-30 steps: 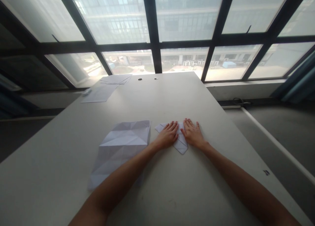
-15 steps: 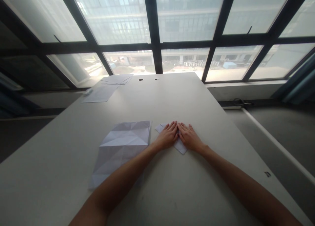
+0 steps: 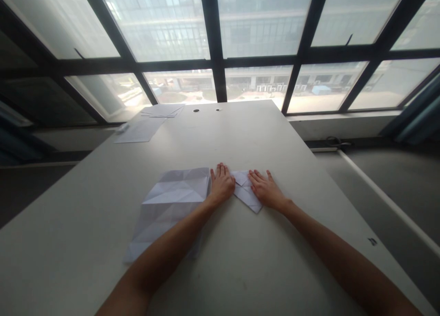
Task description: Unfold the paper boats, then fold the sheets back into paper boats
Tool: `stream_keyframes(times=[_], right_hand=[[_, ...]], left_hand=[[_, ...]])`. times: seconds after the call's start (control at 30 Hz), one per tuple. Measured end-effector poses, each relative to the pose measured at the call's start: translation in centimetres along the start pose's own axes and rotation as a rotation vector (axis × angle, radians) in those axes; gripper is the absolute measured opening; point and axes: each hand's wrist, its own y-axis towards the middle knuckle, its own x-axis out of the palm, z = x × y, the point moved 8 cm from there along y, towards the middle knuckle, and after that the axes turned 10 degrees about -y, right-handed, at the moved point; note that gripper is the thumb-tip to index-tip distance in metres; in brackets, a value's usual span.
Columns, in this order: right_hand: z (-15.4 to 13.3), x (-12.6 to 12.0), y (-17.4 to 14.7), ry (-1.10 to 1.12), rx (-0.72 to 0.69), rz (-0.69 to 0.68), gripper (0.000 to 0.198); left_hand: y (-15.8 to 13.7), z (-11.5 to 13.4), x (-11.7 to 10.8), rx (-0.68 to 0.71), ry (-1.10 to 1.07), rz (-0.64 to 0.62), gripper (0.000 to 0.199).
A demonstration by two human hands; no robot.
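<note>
A small folded white paper (image 3: 248, 196) lies on the white table (image 3: 220, 141), one corner pointing toward me. My left hand (image 3: 222, 184) rests at its left end, fingers stretched out and pointing away from me. On the paper's right part lies my right hand (image 3: 266, 187), palm down with the fingers extended and the thumb apart. The paper's middle, with its crease lines and a small triangular flap, shows between the two hands. Left of it lies a larger creased white sheet (image 3: 175, 192), partly covered by my left forearm.
At the table's far left lie several flat white sheets (image 3: 140, 130), with a small pale object (image 3: 122, 129) beside them. Two round holes (image 3: 196, 110) are near the far edge. Dark-framed windows (image 3: 220, 80) stand behind the table. A cable (image 3: 337, 142) lies on the right.
My left hand has slid left, away from my right hand, uncovering the middle of the folded paper. My right hand has stayed nearly in place.
</note>
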Motion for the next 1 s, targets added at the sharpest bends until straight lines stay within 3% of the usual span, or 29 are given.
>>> stream_keyframes(times=[0.07,0.13,0.23,0.3,0.47,0.57,0.8,1.0], right_hand=[[0.6,0.0,0.1,0.024,-0.005,-0.016,0.051],[1.2,0.0,0.2,0.063,-0.034,-0.037,0.052],[2.2,0.3,0.4,0.120,-0.091,-0.055,0.054],[3.2,0.5,0.5,0.138,-0.087,-0.048,0.055],[6.0,0.0,0.4,0.089,0.103,0.054,0.052],[5.6,-0.7,0.1,0.053,0.179,0.120,0.042],[0.5,0.4,-0.1,0.107,0.080,0.077,0.051],[1.0,1.0,0.1,0.115,0.001,0.032,0.053]], left_hand=[[0.0,0.9,-1.1,0.099,-0.038,0.052,0.056],[-0.2,2.9,-1.8,0.316,-0.126,0.037,0.055],[-1.2,5.4,-1.5,0.605,-0.268,-0.111,0.054],[-1.6,6.0,-0.9,0.675,-0.327,-0.199,0.050],[-2.1,6.2,-0.1,0.683,-0.344,-0.297,0.049],[-2.4,6.4,0.2,0.665,-0.290,-0.301,0.058],[-2.1,6.3,1.0,0.516,-0.210,-0.209,0.067],[-1.9,5.9,0.9,0.515,-0.224,-0.189,0.073]])
